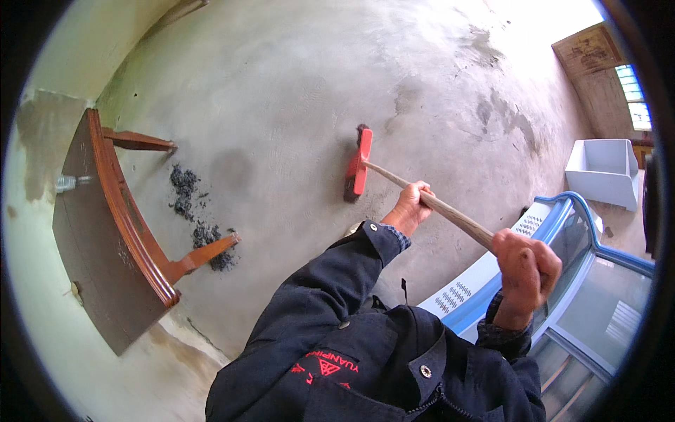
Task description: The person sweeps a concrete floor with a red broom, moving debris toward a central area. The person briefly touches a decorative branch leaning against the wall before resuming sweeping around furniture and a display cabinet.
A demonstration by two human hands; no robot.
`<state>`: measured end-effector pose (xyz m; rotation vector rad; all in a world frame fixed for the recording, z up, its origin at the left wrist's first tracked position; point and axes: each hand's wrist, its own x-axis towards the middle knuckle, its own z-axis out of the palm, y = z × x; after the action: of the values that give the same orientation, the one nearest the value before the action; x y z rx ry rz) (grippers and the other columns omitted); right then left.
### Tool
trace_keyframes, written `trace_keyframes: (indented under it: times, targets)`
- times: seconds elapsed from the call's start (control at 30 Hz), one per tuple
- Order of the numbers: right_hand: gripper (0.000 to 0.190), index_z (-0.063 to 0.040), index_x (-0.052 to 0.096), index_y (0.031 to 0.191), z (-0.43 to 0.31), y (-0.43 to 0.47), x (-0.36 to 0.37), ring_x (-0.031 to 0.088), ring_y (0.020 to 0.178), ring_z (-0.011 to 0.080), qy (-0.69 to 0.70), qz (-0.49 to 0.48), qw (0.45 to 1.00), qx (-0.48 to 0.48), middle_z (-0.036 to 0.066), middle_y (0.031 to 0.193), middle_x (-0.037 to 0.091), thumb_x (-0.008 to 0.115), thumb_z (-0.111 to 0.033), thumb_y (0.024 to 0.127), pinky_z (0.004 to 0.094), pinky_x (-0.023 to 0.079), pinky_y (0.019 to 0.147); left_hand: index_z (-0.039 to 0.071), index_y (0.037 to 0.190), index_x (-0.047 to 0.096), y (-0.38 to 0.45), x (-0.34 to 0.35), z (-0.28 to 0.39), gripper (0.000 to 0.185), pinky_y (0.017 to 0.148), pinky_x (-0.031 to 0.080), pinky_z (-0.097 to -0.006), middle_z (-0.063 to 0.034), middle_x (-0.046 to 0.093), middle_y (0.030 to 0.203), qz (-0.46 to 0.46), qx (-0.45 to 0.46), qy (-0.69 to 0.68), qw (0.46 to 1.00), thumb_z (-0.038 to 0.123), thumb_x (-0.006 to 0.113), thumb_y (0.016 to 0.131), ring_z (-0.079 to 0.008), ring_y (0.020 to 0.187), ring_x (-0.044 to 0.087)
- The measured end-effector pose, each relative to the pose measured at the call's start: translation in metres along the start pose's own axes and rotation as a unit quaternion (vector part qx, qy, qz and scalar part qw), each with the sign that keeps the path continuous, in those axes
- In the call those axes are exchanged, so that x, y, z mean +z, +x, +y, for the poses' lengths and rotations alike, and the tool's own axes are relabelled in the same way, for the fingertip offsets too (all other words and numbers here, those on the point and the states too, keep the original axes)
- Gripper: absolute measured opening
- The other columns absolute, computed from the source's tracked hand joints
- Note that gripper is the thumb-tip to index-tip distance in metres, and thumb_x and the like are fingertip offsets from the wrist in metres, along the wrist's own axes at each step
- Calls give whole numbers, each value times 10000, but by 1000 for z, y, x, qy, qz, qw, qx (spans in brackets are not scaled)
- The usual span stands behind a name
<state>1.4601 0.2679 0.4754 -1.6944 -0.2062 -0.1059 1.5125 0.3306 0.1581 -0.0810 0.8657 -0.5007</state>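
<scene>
A push broom is in both my hands. Its red head (364,161) with dark bristles stands on the grey concrete floor (295,105), and the wooden handle (459,213) slants up towards me. My left hand (414,208) is wrapped around the handle's lower half. Closed over the upper end, which it hides, is my right hand (527,271). Left of the broom head, apart from it, lie two heaps of dark, loose debris: one (183,189) between the legs of a wooden table (121,195), the other (208,237) around its nearer leg (205,256).
A glass-topped display freezer (596,295) with blue trim stands close by my right arm. Beyond it is a pale open-fronted bin (601,171). A clear container (66,183) rests on the table by the wall (39,137). Wooden panelling (588,50) stands at the far right.
</scene>
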Motion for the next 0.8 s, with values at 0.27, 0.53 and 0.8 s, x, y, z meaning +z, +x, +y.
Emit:
trace_keyframes:
  times: [0.27,0.53,0.8]
  targets:
    - [281,-47,412,583,-19,55,2,396,409,153,111,-9,991,-76,42,474,430,527,-79,837,327,379,482,112,686,447,-61,98,64,209,586,422,-317,-30,459,584,-3,77,95,992,100,595,834,-169,572,468]
    - [294,0,437,621,84,103,44,425,546,125,128,102,984,64,60,608,500,463,36,911,323,441,663,116,679,367,58,56,163,219,450,353,-298,-9,357,549,138,15,204,969,33,550,763,-157,441,368]
    - [162,-22,538,683,42,128,10,561,636,192,-36,174,983,38,81,632,540,671,-33,776,405,477,804,131,638,372,84,137,94,255,500,386,-362,-4,343,522,82,-128,265,952,40,567,774,-176,470,357]
